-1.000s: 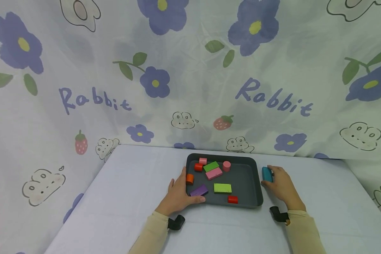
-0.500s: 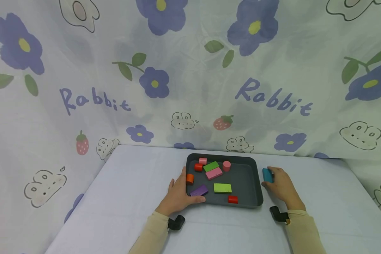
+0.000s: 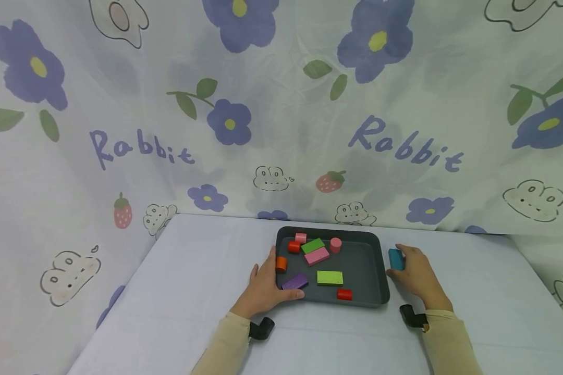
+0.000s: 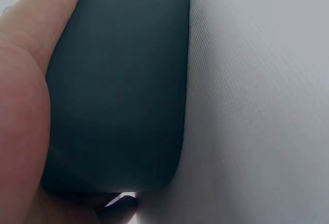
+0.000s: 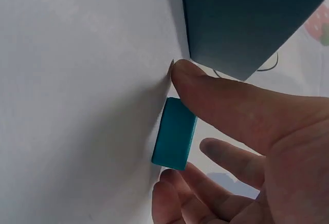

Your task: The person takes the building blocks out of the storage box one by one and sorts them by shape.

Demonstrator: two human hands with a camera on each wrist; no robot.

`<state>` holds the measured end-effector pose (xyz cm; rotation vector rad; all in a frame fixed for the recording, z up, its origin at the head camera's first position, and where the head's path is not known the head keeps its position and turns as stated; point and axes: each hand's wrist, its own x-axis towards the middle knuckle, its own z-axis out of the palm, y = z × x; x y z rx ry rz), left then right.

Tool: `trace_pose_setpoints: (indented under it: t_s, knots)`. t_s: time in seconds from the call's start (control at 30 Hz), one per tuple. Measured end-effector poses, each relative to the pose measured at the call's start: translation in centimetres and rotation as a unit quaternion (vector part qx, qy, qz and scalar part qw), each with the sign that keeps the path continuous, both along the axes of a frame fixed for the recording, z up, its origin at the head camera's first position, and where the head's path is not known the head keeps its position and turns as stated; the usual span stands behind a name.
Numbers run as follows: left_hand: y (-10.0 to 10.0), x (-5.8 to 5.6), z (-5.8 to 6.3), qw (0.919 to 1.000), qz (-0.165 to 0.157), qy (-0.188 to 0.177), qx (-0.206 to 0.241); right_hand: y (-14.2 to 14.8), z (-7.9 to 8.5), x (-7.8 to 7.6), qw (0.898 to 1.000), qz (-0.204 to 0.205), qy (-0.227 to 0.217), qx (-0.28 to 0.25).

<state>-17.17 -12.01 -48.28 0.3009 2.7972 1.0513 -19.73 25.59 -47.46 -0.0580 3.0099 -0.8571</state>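
A dark grey tray (image 3: 358,265) with raised walls lies on the table in the head view. My left hand (image 3: 261,290) spreads around its near left corner, thumb along the front rim and straight fingers along the left side. In the left wrist view the tray's outer wall (image 4: 118,90) fills the middle, beside the thumb. Right of the tray, a blue rectangular block (image 3: 396,259) lies between the thumb and fingertips of my right hand (image 3: 417,271). In the right wrist view, the thumb overlaps one end of the block (image 5: 174,134) and the fingertips curve loosely near the other.
Inside the tray are red cylinders (image 3: 344,295), an orange cylinder (image 3: 281,264), pink pieces (image 3: 316,255), a green block (image 3: 313,246), a yellow-green block (image 3: 330,278) and a purple block (image 3: 295,282). A printed cloth (image 3: 291,104) hangs behind the white table (image 3: 216,260).
The blue block sits slightly lower in the head view, with a little more gap to the index fingertip of my right hand. The left hand and tray stay put.
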Motion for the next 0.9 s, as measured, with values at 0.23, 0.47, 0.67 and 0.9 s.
trace_pose_setpoints:
  t_s: [0.23, 0.47, 0.67, 0.9]
  knots:
    - [0.0, -0.1, -0.1, 1.0000, 0.004, -0.006, -0.004, -0.3, 0.8, 0.3, 0.999, -0.001, 0.035, -0.010]
    - [0.0, -0.1, 0.0, 1.0000, 0.002, -0.002, 0.000, -1.0, 2.4, 0.8, 0.998, 0.006, 0.060, -0.017]
    - [0.0, -0.1, 0.0, 1.0000, 0.002, -0.001, 0.001, -1.7, 3.7, 1.2, 0.997, 0.009, 0.076, -0.013]
    - [0.0, 0.0, 0.1, 1.0000, 0.001, -0.002, 0.004, -3.1, 4.7, 1.7, 0.996, 0.013, 0.081, -0.022]
